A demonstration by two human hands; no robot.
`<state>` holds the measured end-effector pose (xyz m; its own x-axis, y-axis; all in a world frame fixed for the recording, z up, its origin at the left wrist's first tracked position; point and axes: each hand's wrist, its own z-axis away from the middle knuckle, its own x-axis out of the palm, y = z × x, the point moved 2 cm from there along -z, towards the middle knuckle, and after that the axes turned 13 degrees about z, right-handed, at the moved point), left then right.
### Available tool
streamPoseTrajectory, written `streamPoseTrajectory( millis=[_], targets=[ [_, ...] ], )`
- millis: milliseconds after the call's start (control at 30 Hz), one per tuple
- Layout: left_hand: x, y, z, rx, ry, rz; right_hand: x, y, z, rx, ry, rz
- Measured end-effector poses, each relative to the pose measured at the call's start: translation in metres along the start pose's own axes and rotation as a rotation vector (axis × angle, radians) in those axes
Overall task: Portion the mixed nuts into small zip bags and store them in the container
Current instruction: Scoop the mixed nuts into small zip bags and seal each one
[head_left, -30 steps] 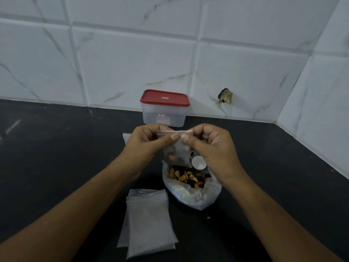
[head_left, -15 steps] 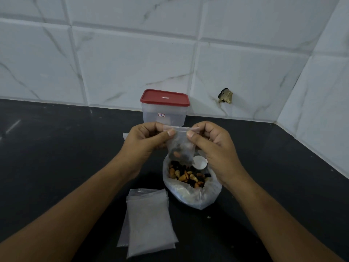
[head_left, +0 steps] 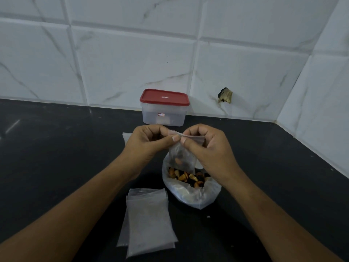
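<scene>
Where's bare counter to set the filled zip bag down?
Left: wide bare counter between the wall, the container and the left forearm. Right: bare stretch from the nut bag to the corner wall. Crowded mid-counter: left hand and right hand pinch the zip bag over the nut bag, empty bags beside it, nearer the person.

Head view, forward and down, close over the counter (head_left: 56,148).

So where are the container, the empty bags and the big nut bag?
container (head_left: 164,97): head view, its red lid.
empty bags (head_left: 149,222): head view, middle of top bag.
big nut bag (head_left: 196,196): head view, its clear front wall.
</scene>
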<state>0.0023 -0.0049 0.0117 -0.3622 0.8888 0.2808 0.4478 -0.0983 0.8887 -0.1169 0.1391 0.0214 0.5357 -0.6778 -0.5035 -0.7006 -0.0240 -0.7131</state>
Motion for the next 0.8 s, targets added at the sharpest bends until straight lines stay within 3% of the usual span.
streamPoseTrajectory(
  millis=[467, 800],
  targets=[
    [0.0011, 0.0070, -0.0009, 0.016, 0.051, 0.042, -0.0084, 0.0012, -0.0032, 0.011, 0.103, -0.017],
    [0.0021, 0.0045, 0.0013, -0.023, -0.032, -0.029, -0.0037, -0.0008, -0.0003, 0.015, 0.013, -0.037]
  ],
)
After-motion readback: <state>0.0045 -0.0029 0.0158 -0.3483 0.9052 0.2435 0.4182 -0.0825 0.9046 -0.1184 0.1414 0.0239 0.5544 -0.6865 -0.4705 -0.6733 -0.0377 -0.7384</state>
